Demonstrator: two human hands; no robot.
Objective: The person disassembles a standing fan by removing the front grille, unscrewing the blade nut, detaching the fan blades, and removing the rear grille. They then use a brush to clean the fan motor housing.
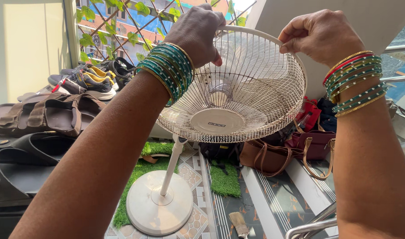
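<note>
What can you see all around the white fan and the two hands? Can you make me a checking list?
Surface: patterned tile floor with green grass mats.
Job's things: white wire-guard pedestal fan, round base.
Clutter: brown leather handbags, small paintbrush.
Grippers: left hand and right hand both grip the guard rim; bangles on both wrists.
Cables: nothing seen.
Surroundings: shoes and sandals on a rack, leafy window grille.
</note>
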